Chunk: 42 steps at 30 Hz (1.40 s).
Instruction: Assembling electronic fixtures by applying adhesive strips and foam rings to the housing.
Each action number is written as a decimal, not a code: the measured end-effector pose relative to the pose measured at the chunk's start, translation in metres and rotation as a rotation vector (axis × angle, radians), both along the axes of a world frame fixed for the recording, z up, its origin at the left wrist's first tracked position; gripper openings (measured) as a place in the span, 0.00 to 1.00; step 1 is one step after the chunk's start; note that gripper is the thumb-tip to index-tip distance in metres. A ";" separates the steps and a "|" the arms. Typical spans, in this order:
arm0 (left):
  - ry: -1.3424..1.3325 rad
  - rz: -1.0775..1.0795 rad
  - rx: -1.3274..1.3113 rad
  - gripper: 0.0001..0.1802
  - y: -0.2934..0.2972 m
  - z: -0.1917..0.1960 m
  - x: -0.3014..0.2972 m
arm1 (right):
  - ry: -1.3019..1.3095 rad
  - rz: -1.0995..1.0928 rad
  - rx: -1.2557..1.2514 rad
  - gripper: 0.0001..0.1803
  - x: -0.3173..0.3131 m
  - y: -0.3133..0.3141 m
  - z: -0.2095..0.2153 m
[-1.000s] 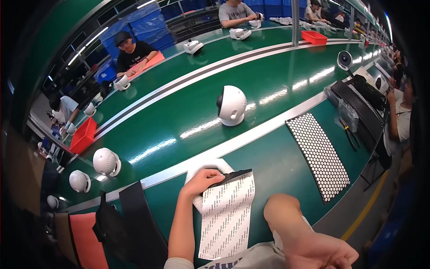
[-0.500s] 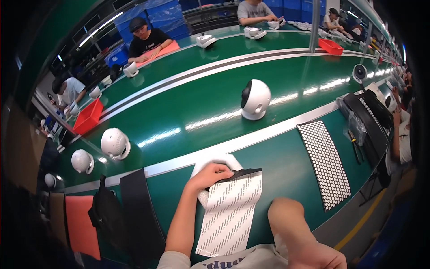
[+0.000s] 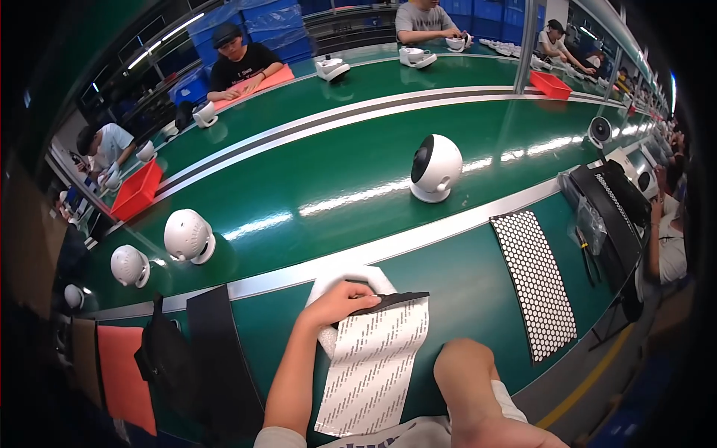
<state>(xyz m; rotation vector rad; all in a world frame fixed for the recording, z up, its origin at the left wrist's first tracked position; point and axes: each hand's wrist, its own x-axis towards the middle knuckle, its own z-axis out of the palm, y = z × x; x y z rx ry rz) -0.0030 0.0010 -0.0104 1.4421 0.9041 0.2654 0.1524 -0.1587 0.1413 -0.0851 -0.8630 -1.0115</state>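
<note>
My left hand (image 3: 345, 300) pinches the top edge of a black sheet with printed white backing paper (image 3: 373, 366). The sheet hangs toward me, creased across its middle, down to my shirt. Under the hand and the sheet's upper left part lies a rounded white foam ring (image 3: 379, 278), partly covered. My right arm bends at the lower right, apart from the sheet. Only part of my right hand (image 3: 511, 433) shows at the bottom edge, its fingers cut off from view.
A black sheet with white dots (image 3: 534, 280) lies to the right, near pliers (image 3: 588, 260) and a black bag (image 3: 609, 198). At left are a black strip (image 3: 216, 343), a dark pouch (image 3: 166, 355) and an orange sheet (image 3: 125, 373). White round devices (image 3: 437, 168) stand on the green conveyor; co-workers sit beyond.
The view has shifted slightly, so most things sit a little differently in it. My right hand has dropped further toward the bottom edge. My left hand keeps its pinch on the sheet.
</note>
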 end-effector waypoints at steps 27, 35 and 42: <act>0.040 0.008 0.012 0.09 0.002 0.007 -0.001 | 0.064 0.218 0.293 0.02 -0.014 -0.009 0.008; 0.021 0.055 -0.117 0.08 0.001 0.010 0.008 | -0.032 0.226 0.539 0.03 0.003 -0.004 0.018; 0.023 0.067 -0.135 0.08 -0.003 0.009 0.004 | -0.064 0.296 0.486 0.03 0.000 -0.007 0.017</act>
